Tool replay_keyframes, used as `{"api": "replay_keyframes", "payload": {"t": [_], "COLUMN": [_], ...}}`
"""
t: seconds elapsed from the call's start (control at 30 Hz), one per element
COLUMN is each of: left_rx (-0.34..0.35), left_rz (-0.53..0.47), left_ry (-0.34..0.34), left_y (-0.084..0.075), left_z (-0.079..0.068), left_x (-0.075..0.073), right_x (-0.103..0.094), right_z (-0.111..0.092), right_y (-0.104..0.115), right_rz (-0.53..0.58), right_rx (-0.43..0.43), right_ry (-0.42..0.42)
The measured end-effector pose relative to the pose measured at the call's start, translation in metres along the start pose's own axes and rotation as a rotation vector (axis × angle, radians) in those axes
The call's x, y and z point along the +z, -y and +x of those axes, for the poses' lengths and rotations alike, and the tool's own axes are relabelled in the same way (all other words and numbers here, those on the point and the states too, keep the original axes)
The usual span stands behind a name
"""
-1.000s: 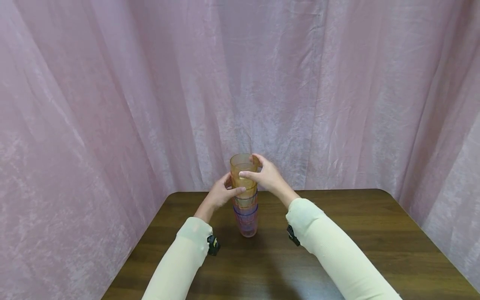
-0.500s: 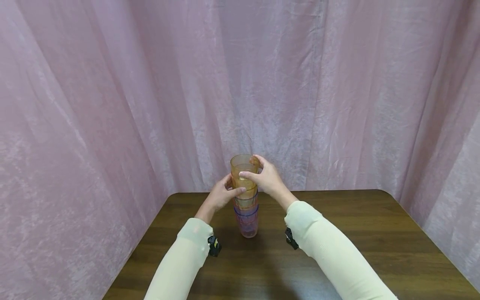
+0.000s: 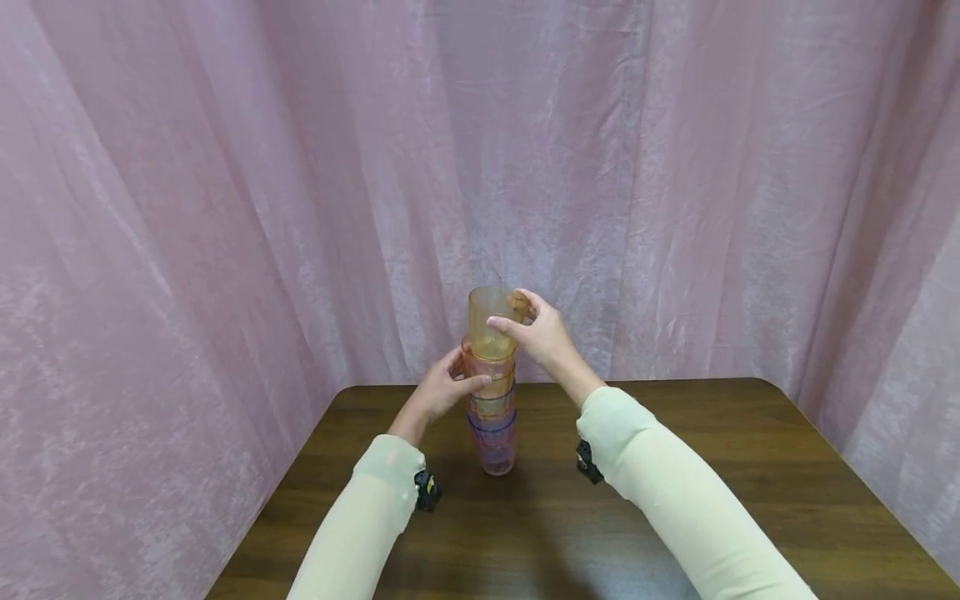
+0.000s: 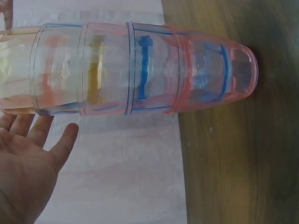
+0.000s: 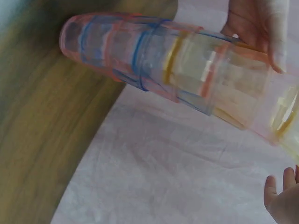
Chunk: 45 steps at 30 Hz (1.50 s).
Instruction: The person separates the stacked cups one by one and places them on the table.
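A tall stack of clear tinted plastic cups (image 3: 492, 442), in pink, blue and yellow, stands upright on the table. My left hand (image 3: 442, 387) grips the stack's upper part from the left, thumb across the front. At the top, my right hand (image 3: 547, 337) holds a yellow cup (image 3: 483, 312) by its side, thumb in front and fingers behind. This cup sits higher than the rest, its lower end still inside the pink cup beneath. In the left wrist view the nested cups (image 4: 154, 70) narrow toward a pink base. The right wrist view catches the yellow cup (image 5: 290, 126) at its edge.
The brown wooden table (image 3: 675, 483) has rounded far corners. Behind it hangs a pink velvet curtain (image 3: 540, 167), also along both sides. A small black camera (image 3: 428, 490) is strapped at the left sleeve, another black camera (image 3: 588, 462) at the right.
My right hand has risen slightly and shifted right, lifting the yellow cup partway out of the stack. The pink rim below it now shows. My left hand stays in place.
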<state>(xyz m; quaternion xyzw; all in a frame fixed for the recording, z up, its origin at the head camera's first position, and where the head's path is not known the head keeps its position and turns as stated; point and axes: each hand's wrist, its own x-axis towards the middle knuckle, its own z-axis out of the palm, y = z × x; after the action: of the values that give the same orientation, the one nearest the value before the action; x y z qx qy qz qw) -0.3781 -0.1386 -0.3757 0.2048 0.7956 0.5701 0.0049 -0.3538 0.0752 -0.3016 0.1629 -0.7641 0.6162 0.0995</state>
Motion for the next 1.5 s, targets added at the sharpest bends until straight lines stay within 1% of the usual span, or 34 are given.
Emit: {"api": "replay_keyframes", "payload": {"t": [0.1,0.23,0.4,0.53,0.73,0.77,0.8,0.97,1.0,1.07,1.13,1.23,1.5], "left_rx": [0.002,0.008,0.009,-0.003,0.0,-0.004,-0.007,-0.024,-0.02,-0.02,-0.019,-0.019,-0.035], "left_rz": [0.012,0.007,0.009,0.021,0.01,0.008,0.011,0.041,0.052,0.066,0.077,0.092,0.083], "left_ry": [-0.004,0.007,0.007,0.0,0.001,0.008,0.011,0.0,-0.01,-0.023,-0.028,-0.03,-0.021], "left_y": [0.002,0.001,0.0,-0.002,-0.004,-0.009,-0.009,-0.01,-0.006,-0.006,-0.006,-0.006,-0.005], "left_z": [0.001,0.002,0.003,0.004,0.004,0.002,0.001,0.001,0.003,0.002,0.002,0.001,-0.001], "left_x": [-0.001,-0.003,-0.006,-0.007,-0.007,-0.007,-0.008,-0.007,-0.007,-0.006,-0.005,-0.005,-0.007], "right_x": [-0.006,-0.016,-0.032,-0.046,-0.065,-0.068,-0.069,-0.079,-0.081,-0.085,-0.087,-0.09,-0.089], "right_z": [0.0,0.001,0.0,-0.003,-0.008,-0.009,-0.013,-0.02,-0.022,-0.022,-0.024,-0.029,-0.047], "right_y": [0.007,0.017,0.022,0.017,0.004,0.002,0.003,-0.011,-0.015,-0.027,-0.037,-0.053,-0.098], "right_rz": [0.037,0.092,0.118,0.094,0.055,0.052,0.055,0.037,0.039,0.028,0.031,0.007,-0.027], "right_rx": [-0.02,-0.059,-0.088,-0.082,-0.063,-0.06,-0.054,-0.018,-0.013,-0.005,0.0,0.012,0.092], "right_ry": [-0.014,-0.06,-0.099,-0.129,-0.156,-0.154,-0.153,-0.141,-0.139,-0.141,-0.139,-0.135,-0.109]}}
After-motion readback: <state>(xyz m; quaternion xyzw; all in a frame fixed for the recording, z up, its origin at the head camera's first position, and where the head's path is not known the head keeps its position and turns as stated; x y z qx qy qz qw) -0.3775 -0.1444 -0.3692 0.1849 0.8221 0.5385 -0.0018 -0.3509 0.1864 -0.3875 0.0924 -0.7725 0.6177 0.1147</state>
